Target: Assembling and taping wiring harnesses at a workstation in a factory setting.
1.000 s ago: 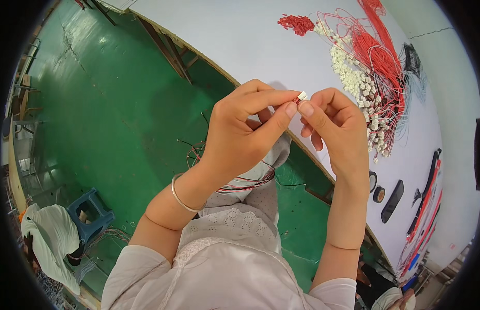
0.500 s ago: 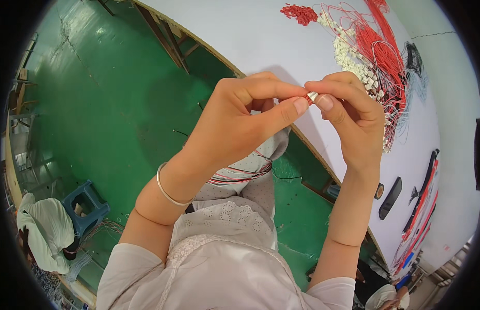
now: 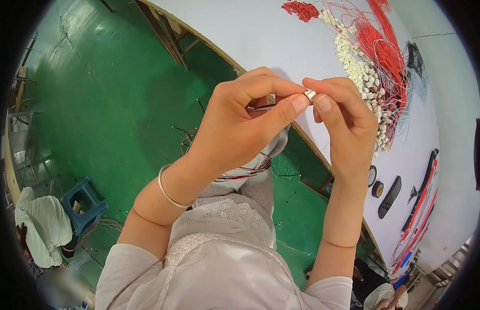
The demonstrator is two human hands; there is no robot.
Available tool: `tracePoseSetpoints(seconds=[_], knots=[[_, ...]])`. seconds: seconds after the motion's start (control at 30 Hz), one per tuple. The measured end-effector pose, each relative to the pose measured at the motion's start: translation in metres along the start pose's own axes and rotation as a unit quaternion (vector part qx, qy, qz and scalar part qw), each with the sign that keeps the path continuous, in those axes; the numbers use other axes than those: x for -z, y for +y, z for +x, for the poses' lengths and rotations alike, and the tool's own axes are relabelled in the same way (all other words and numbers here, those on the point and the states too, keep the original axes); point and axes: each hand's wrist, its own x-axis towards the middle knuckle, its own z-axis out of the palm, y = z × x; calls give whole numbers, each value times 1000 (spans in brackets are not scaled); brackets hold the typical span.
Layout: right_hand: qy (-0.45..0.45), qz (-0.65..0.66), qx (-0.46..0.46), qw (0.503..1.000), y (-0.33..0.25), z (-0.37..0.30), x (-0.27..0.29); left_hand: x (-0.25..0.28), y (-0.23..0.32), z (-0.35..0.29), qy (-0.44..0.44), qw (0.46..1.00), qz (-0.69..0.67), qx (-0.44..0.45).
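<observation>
Above the table's edge, both hands meet at a small white plug connector (image 3: 310,95). My left hand (image 3: 245,116) pinches it between thumb and index finger, and dark and pale wires pass behind that thumb. My right hand (image 3: 348,121) is closed around the connector's other side, index fingertip above and thumb below. Fingers hide most of the connector. Across my lap lies a bundle of red, black and white wires (image 3: 245,171).
On the white table (image 3: 260,31) lie white connectors (image 3: 348,59), red wires (image 3: 377,46), small red pieces (image 3: 300,10), a black tape roll (image 3: 377,189) and a dark oblong object (image 3: 390,197). A blue stool (image 3: 85,204) stands left. Other people sit at the lower corners.
The connector has turned between my fingers, and its red wire side no longer shows. My right hand has shifted slightly left and down, uncovering another round roll beside the tape.
</observation>
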Motion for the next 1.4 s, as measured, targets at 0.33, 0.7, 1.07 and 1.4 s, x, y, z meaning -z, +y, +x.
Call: tracePoseSetpoints(seconds=[0.33,0.7,1.07,1.4], knots=[[91,-94,64,989,-6,-21,-18,-13,-2,-12,102,976,84,-174],[101,-71,45,991,-9,-32,-17,-14,-4,-18,82,967,113,-215],[93,-50,94,990,-9,-41,-6,-14,10,-21,39,983,84,-157],[61,140,-10,988,-13,-47,-6,-13,5,-23,58,938,180,-291]])
